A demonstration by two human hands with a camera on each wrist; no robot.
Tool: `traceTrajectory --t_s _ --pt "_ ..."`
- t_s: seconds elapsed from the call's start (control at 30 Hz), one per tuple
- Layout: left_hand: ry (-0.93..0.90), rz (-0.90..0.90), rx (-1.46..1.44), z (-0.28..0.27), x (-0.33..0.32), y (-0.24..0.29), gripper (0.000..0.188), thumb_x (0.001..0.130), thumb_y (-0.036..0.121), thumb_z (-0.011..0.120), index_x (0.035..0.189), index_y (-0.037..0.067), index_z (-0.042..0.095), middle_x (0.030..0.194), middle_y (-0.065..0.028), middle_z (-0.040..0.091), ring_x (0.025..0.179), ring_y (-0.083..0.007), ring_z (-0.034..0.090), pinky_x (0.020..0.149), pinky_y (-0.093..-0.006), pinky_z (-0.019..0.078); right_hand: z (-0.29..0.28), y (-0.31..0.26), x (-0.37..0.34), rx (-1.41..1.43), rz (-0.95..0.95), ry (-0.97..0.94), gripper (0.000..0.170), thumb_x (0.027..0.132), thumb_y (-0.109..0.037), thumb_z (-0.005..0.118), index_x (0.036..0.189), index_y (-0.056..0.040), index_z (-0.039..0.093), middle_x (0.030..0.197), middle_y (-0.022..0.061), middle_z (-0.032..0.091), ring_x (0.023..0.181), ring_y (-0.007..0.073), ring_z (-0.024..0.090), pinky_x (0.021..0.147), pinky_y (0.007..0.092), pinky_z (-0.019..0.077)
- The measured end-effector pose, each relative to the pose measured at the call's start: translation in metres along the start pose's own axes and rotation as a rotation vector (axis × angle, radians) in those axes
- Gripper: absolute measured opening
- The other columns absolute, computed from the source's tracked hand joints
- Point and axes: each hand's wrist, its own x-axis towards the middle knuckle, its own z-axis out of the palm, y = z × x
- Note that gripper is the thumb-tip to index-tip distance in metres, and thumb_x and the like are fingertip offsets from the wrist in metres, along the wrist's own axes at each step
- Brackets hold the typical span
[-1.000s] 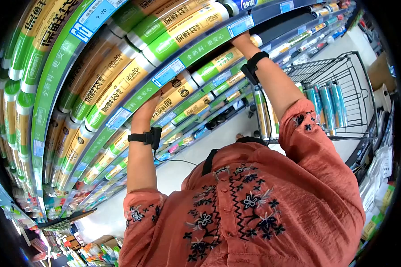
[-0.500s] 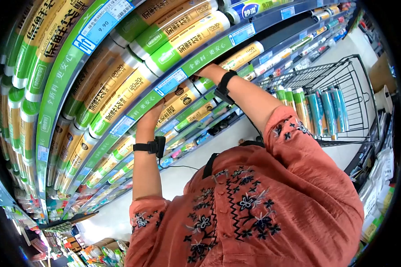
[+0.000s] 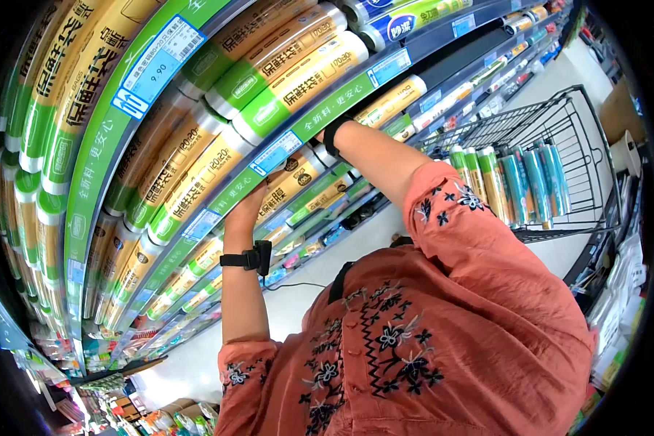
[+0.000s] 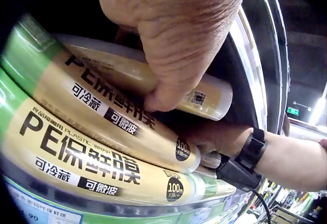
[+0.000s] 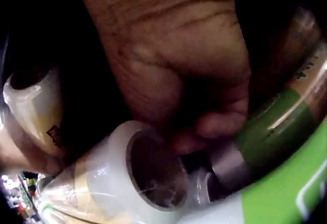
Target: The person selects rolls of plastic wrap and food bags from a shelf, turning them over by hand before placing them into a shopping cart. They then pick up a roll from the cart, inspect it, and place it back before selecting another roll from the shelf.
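Filling the left: we face a long tiered shelf (image 3: 334, 113), its green front rail curving from near left to far right.
Wire cart (image 3: 600, 156): it stands to our right, green-capped rolls (image 3: 488, 174) at its left, teal packs (image 3: 541, 182) just beside them.
Embroidered shirt (image 3: 414, 312): we see its orange-red cloth at the near side.
Cream roll (image 4: 115, 68): we find it in the shelf, behind the two front PE rolls (image 4: 89, 150), its right end angled away from them.
Left hand (image 4: 179, 35): ours grips the cream roll, thumb across its near side, the other fingers hidden.
Right hand (image 5: 173, 60): ours reaches into the shelf with bent fingers just beside a white open roll end (image 5: 110, 175); too dark for us to tell whether it holds anything.
Black wristbands (image 3: 245, 259): we wear one on each wrist.
Price tag (image 3: 158, 67): we read 9.90 on the rail, at left.
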Motion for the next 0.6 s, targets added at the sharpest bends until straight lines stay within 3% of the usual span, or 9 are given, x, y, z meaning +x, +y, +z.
traceTrajectory --t_s 0.03,0.17,0.27,0.33,0.4,0.47,0.6 --pt "0.035 0.177 0.449 0.007 -0.003 0.000 0.018 0.091 0.013 0.061 0.106 0.008 0.069 0.108 -0.0081 0.068 0.098 -0.0257 0.066 0.084 -0.0336 0.0538 0.002 -0.001 0.000 0.005 0.002 0.003 0.045 0.092 -0.043 0.062 0.121 -0.0077 0.067 0.122 0.0183 0.066 0.114 0.0342 0.061 0.096 0.0406 0.0486" --pt "0.128 0.101 0.235 0.024 -0.012 -0.002 0.016 0.090 0.017 0.060 0.102 0.010 0.069 0.101 -0.0074 0.066 0.096 -0.0238 0.065 0.085 -0.0340 0.0532 0.007 -0.004 0.004 0.014 0.009 0.018 0.046 0.092 -0.043 0.062 0.121 -0.0077 0.066 0.123 0.0183 0.065 0.115 0.0343 0.061 0.096 0.0404 0.0485" --pt "0.199 0.082 0.242 0.001 -0.008 -0.006 0.018 0.091 0.019 0.059 0.102 0.010 0.068 0.100 -0.0067 0.065 0.096 -0.0230 0.064 0.083 -0.0348 0.0536 0.009 -0.004 0.009 0.017 0.012 0.031 0.047 0.092 -0.044 0.062 0.122 -0.0077 0.066 0.123 0.0184 0.065 0.115 0.0343 0.061 0.096 0.0403 0.0485" --pt "0.116 -0.146 -0.341 0.006 -0.007 -0.002 0.018 0.092 0.020 0.057 0.103 0.010 0.068 0.101 -0.0063 0.065 0.096 -0.0231 0.064 0.083 -0.0352 0.0537 0.009 -0.003 0.012 0.016 0.015 0.040 0.048 0.092 -0.044 0.062 0.122 -0.0077 0.066 0.124 0.0184 0.065 0.115 0.0344 0.061 0.096 0.0403 0.0484" --pt "0.104 -0.129 -0.271 0.010 -0.007 -0.002 0.020 0.093 0.021 0.056 0.104 0.009 0.068 0.102 -0.0062 0.065 0.097 -0.0232 0.064 0.084 -0.0355 0.0537 0.008 -0.001 0.013 0.020 0.019 0.045 0.048 0.092 -0.044 0.063 0.122 -0.0077 0.066 0.124 0.0185 0.065 0.115 0.0344 0.061 0.096 0.0402 0.0484" --pt "0.164 0.135 0.450 0.012 -0.008 -0.006 0.021 0.093 0.022 0.056 0.105 0.009 0.068 0.103 -0.0064 0.065 0.098 -0.0235 0.064 0.084 -0.0357 0.0537 0.007 0.001 0.014 0.024 0.024 0.046 0.048 0.091 -0.045 0.063 0.123 -0.0077 0.066 0.124 0.0185 0.065 0.116 0.0344 0.061 0.096 0.0401 0.0483" --pt "0.175 0.218 0.604 0.011 -0.008 -0.010 0.026 0.093 0.024 0.056 0.112 0.009 0.067 0.108 -0.0082 0.064 0.103 -0.0250 0.062 0.088 -0.0372 0.0526 0.004 0.003 0.014 0.035 0.024 0.043 0.049 0.091 -0.045 0.063 0.123 -0.0077 0.066 0.125 0.0186 0.065 0.116 0.0345 0.061 0.097 0.0400 0.0482"
